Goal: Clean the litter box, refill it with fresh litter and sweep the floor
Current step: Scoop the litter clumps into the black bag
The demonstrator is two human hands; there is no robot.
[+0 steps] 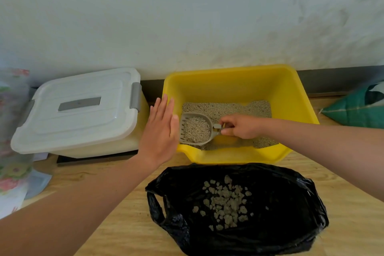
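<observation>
A yellow litter box stands against the wall with grey litter covering part of its floor. My right hand grips the handle of a grey slotted scoop that is full of litter and held inside the box near its left wall. Flat, with straight fingers, my left hand lies against the left side of the box, next to the scoop's front edge. In front of the box a black plastic bag lies open on the floor with several grey clumps in it.
A white lidded storage bin with grey latches stands left of the box. Floral fabric lies at the far left, a green patterned sack at the far right. The floor is light wood; the white wall is right behind.
</observation>
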